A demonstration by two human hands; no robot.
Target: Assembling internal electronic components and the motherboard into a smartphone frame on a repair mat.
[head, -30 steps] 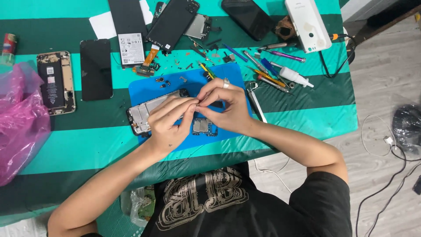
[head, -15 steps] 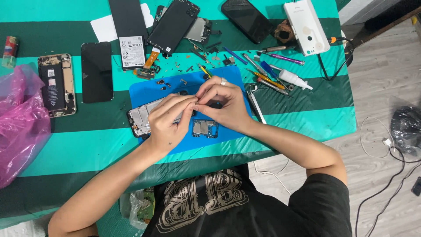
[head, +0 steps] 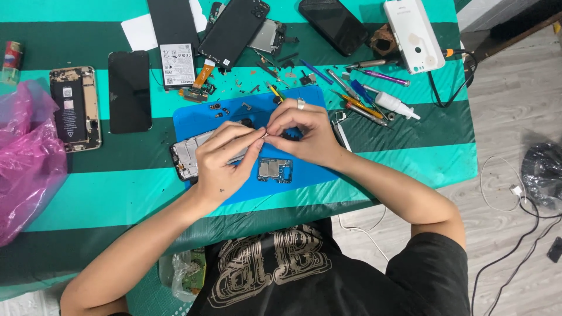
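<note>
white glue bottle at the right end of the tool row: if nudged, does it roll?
Probably. The white glue bottle lies on its side, looks round, so it may roll; its tapered nozzle would likely curve the path. Being small plastic, it is probably light and shifts easily.

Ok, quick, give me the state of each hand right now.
Left hand: fingers curled, pinching something tiny at the fingertips over the phone frame; what it is cannot be told.
Right hand: fingers pinched shut, meeting the left at the same tiny piece.

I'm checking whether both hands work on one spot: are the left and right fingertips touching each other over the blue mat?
Touching. The head view shows the left hand and right hand meeting fingertip to fingertip above the blue mat, with no gap visible.
</note>
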